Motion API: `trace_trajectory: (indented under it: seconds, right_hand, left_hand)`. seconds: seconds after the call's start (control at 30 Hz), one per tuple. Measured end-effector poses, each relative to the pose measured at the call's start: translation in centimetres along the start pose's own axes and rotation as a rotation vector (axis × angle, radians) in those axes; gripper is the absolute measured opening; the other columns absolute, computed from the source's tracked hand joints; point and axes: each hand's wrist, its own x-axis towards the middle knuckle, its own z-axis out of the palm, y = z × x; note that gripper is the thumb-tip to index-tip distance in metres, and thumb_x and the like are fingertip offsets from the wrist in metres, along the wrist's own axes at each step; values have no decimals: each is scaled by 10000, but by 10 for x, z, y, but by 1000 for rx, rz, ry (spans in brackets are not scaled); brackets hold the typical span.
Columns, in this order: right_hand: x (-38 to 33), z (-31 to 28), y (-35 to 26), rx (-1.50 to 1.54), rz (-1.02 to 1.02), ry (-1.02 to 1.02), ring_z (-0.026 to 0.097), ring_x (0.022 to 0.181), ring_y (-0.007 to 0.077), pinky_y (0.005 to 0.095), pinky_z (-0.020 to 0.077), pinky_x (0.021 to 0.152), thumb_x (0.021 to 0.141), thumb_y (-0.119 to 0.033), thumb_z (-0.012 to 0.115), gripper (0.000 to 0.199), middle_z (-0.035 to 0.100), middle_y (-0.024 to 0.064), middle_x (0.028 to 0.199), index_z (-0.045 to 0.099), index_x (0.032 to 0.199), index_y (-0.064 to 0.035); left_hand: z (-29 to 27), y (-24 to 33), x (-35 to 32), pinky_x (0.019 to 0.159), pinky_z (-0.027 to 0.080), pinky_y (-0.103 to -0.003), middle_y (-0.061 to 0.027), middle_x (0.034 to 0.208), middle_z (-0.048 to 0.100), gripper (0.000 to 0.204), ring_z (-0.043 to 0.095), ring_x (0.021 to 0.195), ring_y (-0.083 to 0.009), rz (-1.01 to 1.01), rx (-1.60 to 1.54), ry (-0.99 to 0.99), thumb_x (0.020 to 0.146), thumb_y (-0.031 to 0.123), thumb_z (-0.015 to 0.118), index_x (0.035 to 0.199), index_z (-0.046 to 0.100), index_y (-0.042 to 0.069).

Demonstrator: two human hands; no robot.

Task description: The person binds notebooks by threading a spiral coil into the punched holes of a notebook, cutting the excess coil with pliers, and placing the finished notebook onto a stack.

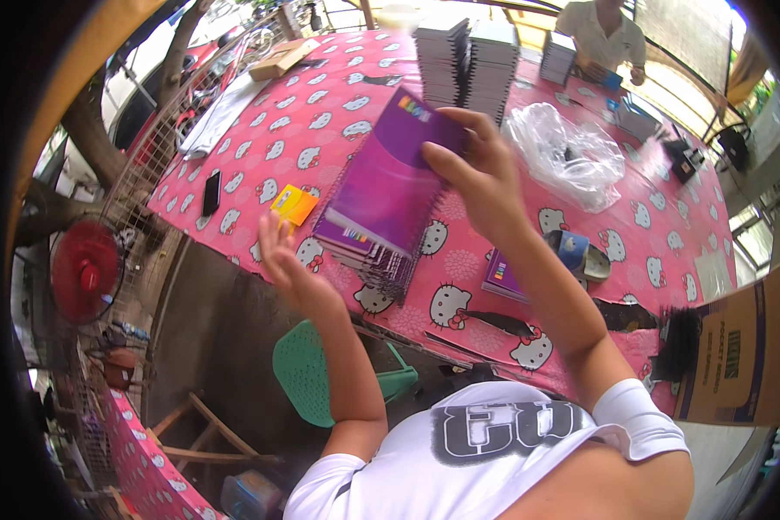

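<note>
My right hand [479, 169] grips a purple spiral notebook [388, 178] by its upper right side, thumb on the cover and the other fingers partly hidden. The notebook is above a small stack of purple notebooks [380, 267] near the front edge of the table, covering most of it. Left of that stack, my left hand [293, 267] is open and slightly blurred, its fingers stretched upward. Just past its fingertips lies a small yellow-orange packet [294, 205]. Another purple notebook [501, 276] lies under my right forearm, partly hidden by it.
A pink patterned cloth covers the table [260, 160]. Tall notebook stacks [468, 65] stand at the back, near a clear plastic bag [568, 156]. A phone [211, 194] lies left, a cardboard box [741, 347] stands right, and a green stool [308, 373] is below. Another person [605, 39] sits opposite.
</note>
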Motion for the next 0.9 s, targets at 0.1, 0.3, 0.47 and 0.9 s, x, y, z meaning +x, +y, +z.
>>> trace_trajectory:
  seconds: [0.1, 0.3, 0.47, 0.9]
  right_hand:
    - [9, 6, 71, -424, -231, -21, 606, 932, 225, 310, 487, 788, 847, -128, 650, 285, 596, 124, 919, 574, 1089, 0]
    - [13, 26, 88, -389, -217, -25, 576, 949, 280, 357, 458, 851, 894, -208, 571, 278, 593, 153, 973, 577, 1069, 8]
    - [0, -1, 81, -523, -336, -22, 495, 1139, 305, 388, 397, 976, 906, -267, 575, 410, 526, 177, 1192, 495, 1231, -29]
    - [-334, -405, -24, -1811, 916, 776, 604, 990, 347, 463, 488, 795, 814, -337, 710, 340, 622, 142, 1011, 614, 988, -60]
  left_hand:
    - [14, -17, -1, 897, 464, -325, -152, 1149, 592, 582, 588, 1038, -205, -436, -274, 106, 1019, 457, 338, 1206, 538, -56]
    - [31, 0, -13, 878, 438, -339, -123, 1041, 572, 640, 560, 982, -201, -471, 22, 139, 1012, 533, 275, 1039, 570, -34]
    - [22, -29, -14, 880, 437, -363, -141, 1038, 607, 619, 572, 973, -220, -190, 132, 176, 1007, 526, 306, 1035, 573, -32]
    - [151, 23, -136, 988, 384, -406, -129, 1188, 618, 306, 549, 1142, -304, 81, -22, -1351, 896, 200, 598, 1176, 615, 78]
